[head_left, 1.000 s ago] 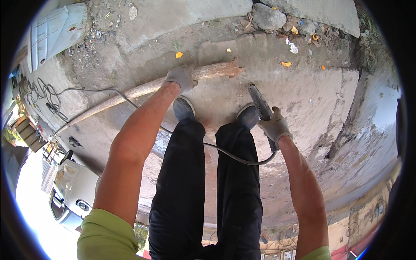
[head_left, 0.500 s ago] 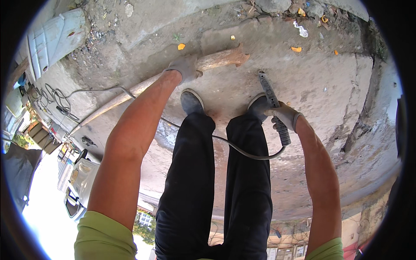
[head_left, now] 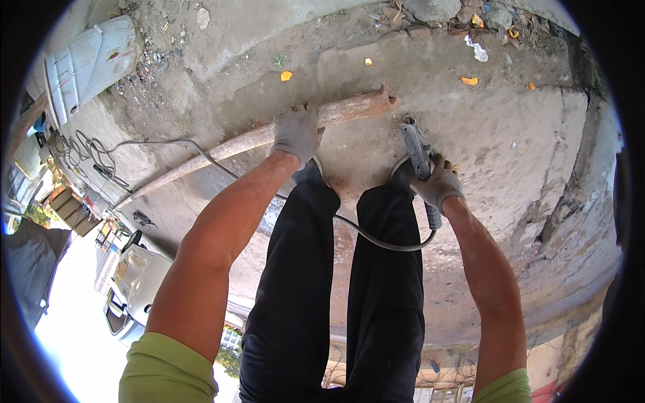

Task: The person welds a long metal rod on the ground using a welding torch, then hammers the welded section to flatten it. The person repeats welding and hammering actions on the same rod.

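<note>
A long tan-brown pole (head_left: 228, 148) slants across the ground, its ragged, flared end near my feet; wood or rusted metal, I cannot tell. My left hand (head_left: 295, 131), in a grey glove, is wrapped over it a little short of that end. In my gloved right hand (head_left: 440, 183) is a long dark corded tool (head_left: 418, 151) with a narrow head and ribbed handle, held over my right shoe. Its tip points away from me, apart from the pole. A thick cable (head_left: 386, 243) leaves the handle, crosses my legs and runs off to the left.
Cable coils (head_left: 91, 154) lie at the left near the pole's thin end. A dented pale metal piece (head_left: 91, 64) sits at the far left. A white vehicle (head_left: 138, 282) stands at the lower left. Rubble and orange scraps (head_left: 469, 81) dot the far ground; a crack runs along the right.
My left hand has shifted right and turned further over the pole, whose flared end moved slightly right. My right hand has moved up the tool and turned it, showing its flat face.
</note>
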`<control>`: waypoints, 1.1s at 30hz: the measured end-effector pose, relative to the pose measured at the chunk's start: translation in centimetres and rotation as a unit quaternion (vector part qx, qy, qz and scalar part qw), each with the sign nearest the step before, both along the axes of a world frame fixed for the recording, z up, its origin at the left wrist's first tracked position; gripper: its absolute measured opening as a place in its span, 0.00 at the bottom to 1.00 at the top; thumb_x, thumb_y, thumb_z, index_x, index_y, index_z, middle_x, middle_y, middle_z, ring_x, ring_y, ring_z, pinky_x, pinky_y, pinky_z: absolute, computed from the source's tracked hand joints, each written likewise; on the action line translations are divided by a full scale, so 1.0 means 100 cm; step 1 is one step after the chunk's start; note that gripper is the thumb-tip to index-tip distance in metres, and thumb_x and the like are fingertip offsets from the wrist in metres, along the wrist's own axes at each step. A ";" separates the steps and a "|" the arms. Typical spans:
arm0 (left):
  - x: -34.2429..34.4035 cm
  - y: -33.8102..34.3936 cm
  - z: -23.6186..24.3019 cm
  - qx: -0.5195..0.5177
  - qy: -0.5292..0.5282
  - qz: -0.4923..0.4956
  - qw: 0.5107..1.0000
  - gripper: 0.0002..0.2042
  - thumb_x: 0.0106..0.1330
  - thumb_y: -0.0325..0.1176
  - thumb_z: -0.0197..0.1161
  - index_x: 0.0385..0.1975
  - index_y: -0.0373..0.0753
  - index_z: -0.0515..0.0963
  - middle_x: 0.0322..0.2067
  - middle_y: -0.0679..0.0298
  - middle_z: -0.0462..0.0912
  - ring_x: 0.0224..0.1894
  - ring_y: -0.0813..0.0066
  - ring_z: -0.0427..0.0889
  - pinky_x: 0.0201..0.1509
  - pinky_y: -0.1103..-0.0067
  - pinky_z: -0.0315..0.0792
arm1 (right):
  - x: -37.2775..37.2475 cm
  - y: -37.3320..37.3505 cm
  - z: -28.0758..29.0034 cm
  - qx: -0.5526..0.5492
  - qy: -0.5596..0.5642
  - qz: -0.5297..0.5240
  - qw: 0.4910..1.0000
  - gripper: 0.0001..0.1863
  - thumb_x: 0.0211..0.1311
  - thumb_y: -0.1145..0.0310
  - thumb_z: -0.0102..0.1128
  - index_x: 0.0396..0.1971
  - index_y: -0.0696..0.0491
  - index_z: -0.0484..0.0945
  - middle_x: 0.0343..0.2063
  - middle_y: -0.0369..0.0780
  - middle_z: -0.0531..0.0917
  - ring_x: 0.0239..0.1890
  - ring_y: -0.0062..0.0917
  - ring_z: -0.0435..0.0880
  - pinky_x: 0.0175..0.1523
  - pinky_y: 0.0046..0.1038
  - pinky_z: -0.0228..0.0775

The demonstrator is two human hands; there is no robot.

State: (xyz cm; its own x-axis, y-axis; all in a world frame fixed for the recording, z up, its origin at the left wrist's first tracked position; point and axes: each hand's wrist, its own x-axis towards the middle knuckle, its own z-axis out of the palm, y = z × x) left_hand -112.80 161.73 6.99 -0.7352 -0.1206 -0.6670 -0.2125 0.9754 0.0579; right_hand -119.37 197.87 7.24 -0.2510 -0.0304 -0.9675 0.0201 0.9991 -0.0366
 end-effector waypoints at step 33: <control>0.065 0.015 -0.030 0.075 0.091 0.001 0.993 0.25 0.57 0.39 0.77 0.54 0.43 0.78 0.48 0.58 0.83 0.52 0.54 0.83 0.53 0.57 0.73 | 0.030 -0.041 -0.021 -0.008 0.200 -0.027 0.979 0.58 0.44 0.41 0.84 0.69 0.61 0.66 0.60 0.58 0.75 0.63 0.57 0.77 0.67 0.53 0.72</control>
State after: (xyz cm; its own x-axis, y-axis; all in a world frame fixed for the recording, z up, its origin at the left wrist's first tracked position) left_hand -106.27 163.27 3.96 -0.8453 -0.0317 -0.5333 -0.1876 0.9523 0.2407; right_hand -116.37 193.74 5.10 -0.6114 -0.0219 -0.7910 0.0532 0.9962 -0.0687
